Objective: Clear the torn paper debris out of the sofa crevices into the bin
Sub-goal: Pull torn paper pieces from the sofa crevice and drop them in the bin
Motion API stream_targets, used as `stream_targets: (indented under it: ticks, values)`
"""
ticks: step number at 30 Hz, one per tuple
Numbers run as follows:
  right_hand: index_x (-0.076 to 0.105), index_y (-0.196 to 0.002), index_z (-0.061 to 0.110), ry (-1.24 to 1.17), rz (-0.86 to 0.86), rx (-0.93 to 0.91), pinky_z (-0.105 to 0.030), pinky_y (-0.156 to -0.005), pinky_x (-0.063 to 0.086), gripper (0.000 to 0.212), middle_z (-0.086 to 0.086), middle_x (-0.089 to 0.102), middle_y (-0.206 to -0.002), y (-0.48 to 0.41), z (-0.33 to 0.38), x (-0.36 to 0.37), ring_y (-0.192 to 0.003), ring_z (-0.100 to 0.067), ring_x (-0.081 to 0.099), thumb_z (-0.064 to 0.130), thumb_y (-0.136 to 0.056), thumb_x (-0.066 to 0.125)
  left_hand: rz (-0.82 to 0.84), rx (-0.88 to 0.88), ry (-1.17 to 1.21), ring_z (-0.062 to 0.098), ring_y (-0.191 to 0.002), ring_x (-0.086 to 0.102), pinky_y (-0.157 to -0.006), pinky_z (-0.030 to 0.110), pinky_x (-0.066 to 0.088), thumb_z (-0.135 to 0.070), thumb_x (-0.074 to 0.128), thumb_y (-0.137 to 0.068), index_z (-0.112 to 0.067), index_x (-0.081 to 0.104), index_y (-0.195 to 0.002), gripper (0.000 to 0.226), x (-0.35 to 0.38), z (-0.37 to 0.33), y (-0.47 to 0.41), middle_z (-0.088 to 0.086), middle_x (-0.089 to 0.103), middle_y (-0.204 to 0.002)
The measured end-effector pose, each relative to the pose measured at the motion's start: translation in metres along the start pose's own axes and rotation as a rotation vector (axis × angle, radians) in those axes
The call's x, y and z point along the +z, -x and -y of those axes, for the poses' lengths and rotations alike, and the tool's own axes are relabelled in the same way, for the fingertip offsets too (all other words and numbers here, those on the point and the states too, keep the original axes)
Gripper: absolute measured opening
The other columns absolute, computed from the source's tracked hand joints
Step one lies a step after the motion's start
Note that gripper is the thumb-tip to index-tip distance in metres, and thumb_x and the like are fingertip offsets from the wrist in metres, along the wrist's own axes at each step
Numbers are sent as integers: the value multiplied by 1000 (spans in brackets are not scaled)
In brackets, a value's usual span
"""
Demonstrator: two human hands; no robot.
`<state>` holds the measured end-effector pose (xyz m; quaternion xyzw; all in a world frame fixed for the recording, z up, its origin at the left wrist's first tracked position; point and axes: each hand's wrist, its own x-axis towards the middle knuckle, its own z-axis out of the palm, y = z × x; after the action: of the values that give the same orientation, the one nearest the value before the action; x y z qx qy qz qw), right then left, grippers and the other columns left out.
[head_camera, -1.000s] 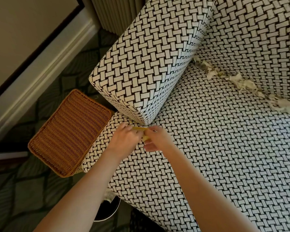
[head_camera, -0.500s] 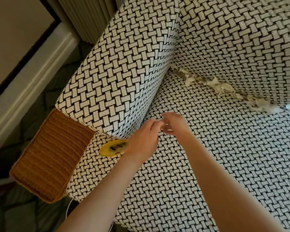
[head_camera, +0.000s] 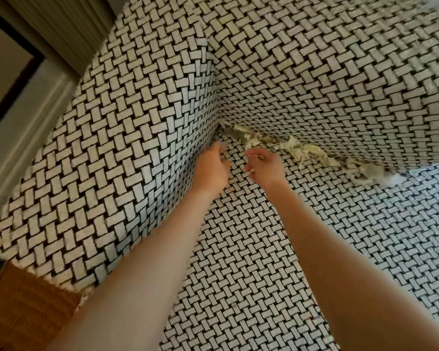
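Torn paper debris (head_camera: pixel 299 150), pale and shredded, lies strung along the crevice between the sofa seat (head_camera: pixel 264 249) and the backrest (head_camera: pixel 340 84), from the armrest corner rightward. My left hand (head_camera: pixel 212 165) hovers just short of the corner beside the armrest (head_camera: pixel 127 153), fingers relaxed and empty. My right hand (head_camera: pixel 264 167) is a little to its right, fingers loosely curled above the seat, fingertips a short way from the nearest scraps. Neither hand touches the paper. No bin is in view.
A brown wicker basket (head_camera: pixel 23 315) sits at the bottom left below the armrest. A wall and skirting board (head_camera: pixel 23 127) run along the left side. The black-and-white woven seat stretches to the right.
Both hands have moved from the front of the seat up to the back crevice near the armrest corner. The yellow item and the bin have dropped out of view.
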<state>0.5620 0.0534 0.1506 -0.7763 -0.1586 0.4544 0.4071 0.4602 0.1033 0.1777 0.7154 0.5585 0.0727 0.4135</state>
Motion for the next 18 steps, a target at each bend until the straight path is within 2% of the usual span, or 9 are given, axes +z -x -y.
stream_targets:
  ticks: [1,2,3,4,6,8,11,14,18]
  values:
    - [62,-110,11,66,-2,-38,-17,-44,35,25,3,56,-70,-9,1,1,-50,-7,44,7,-93,44,0,-5,1,-4,-70,51,-54,5,44,-3,45,-94,-13,45,-134,41,1,-1,-10,5,50,-136]
    - [61,-112,13,147,0,-82,-18,-44,33,26,5,54,-67,-18,1,3,-48,-7,42,9,-94,43,0,-10,-3,-2,-71,52,-54,5,44,-3,44,-95,-14,45,-134,41,2,-2,-20,5,51,-136]
    - [59,-115,15,243,-3,-130,-18,-45,32,27,5,54,-68,-29,1,3,-48,-7,42,11,-94,42,5,-22,-8,5,-81,58,-62,8,47,-4,44,-95,-15,45,-134,40,5,-2,-32,5,53,-134]
    - [57,-117,17,344,-6,-185,-18,-47,32,28,4,56,-72,-37,1,5,-50,-7,44,13,-95,41,9,-38,-8,13,-96,60,-74,17,49,-5,43,-95,-15,46,-133,40,8,-2,-41,5,54,-132]
    - [55,-123,17,479,-4,-293,-19,-52,34,31,-2,61,-87,-51,2,8,-61,-13,48,14,-96,39,24,-59,-10,20,-111,57,-86,25,45,-6,43,-95,-15,48,-131,38,14,0,-58,5,57,-128]
    - [49,-130,20,556,7,-314,-21,-56,39,36,-7,63,-99,-66,6,12,-73,-17,52,13,-96,39,39,-52,-40,22,-111,56,-83,22,41,-7,42,-96,-13,49,-129,34,22,3,-75,6,59,-124]
    - [45,-134,27,706,2,-304,-32,-79,46,42,-7,61,-118,-83,5,20,-103,-26,58,15,-94,43,53,-56,-54,25,-115,54,-86,23,38,-12,40,-97,-9,45,-129,32,29,5,-95,9,57,-125]
    - [54,-125,28,823,-70,-378,-35,-80,50,33,-6,66,-112,-93,-2,24,-101,-27,62,20,-95,43,78,-31,-60,24,-120,50,-88,22,36,-12,38,-98,-7,43,-130,32,37,8,-107,10,54,-129]
    - [55,-124,25,778,-188,-464,-36,-73,50,31,-7,67,-105,-93,-18,23,-96,-29,63,29,-95,45,7,-22,-42,22,-112,54,-86,23,38,-10,44,-96,-6,50,-122,27,48,17,-114,10,58,-121]
